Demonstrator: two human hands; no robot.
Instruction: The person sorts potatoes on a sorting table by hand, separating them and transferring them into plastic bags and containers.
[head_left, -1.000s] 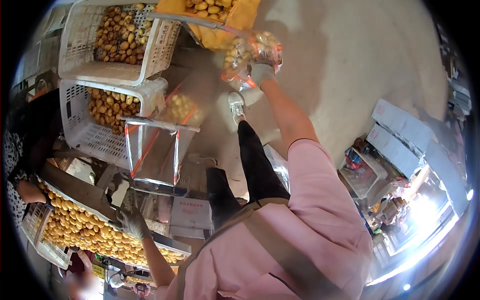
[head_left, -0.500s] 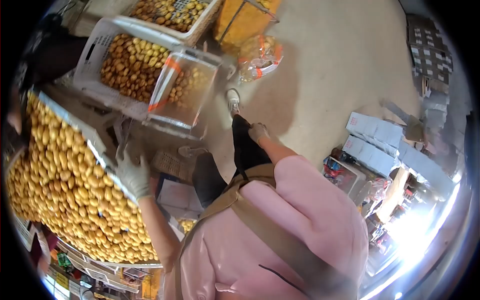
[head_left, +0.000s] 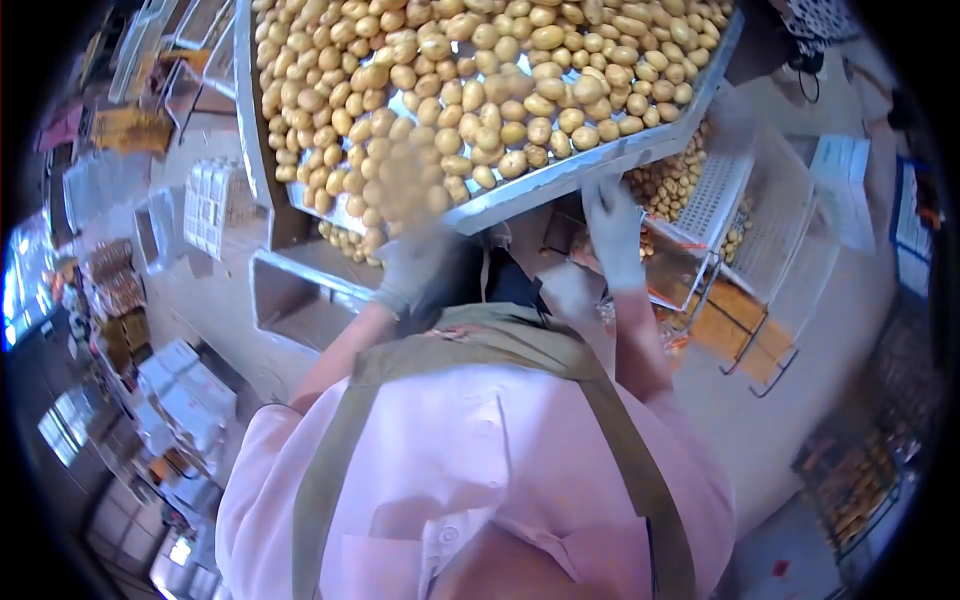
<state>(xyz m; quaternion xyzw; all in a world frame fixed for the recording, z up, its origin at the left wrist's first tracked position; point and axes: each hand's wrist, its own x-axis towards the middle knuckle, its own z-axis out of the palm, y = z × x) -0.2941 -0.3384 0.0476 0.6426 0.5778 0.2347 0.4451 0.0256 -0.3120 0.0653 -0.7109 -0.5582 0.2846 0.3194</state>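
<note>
Small yellow potatoes (head_left: 440, 90) cover a sorting table with a pale metal rim (head_left: 560, 180) in front of me. My left hand (head_left: 415, 268), in a light glove, is at the gap in the rim on the left. Motion blurs it, and the potatoes just beyond it are blurred too, so its fingers cannot be read. My right hand (head_left: 614, 230), also gloved, is at the table's front edge, fingers bent together against the rim. Below the gap, more potatoes (head_left: 347, 240) show beside an open metal-edged box (head_left: 305, 300).
To the right stand a white perforated crate (head_left: 715, 195) with potatoes below the table, and an orange sack (head_left: 740, 330) on a metal frame. A white crate (head_left: 215, 205) is on the floor at left. White boxes (head_left: 185, 395) are stacked farther left.
The view has turned from the floor and crates to the sorting table. My left hand has moved to the rim gap; my right hand has come up from beside my leg to the table edge.
</note>
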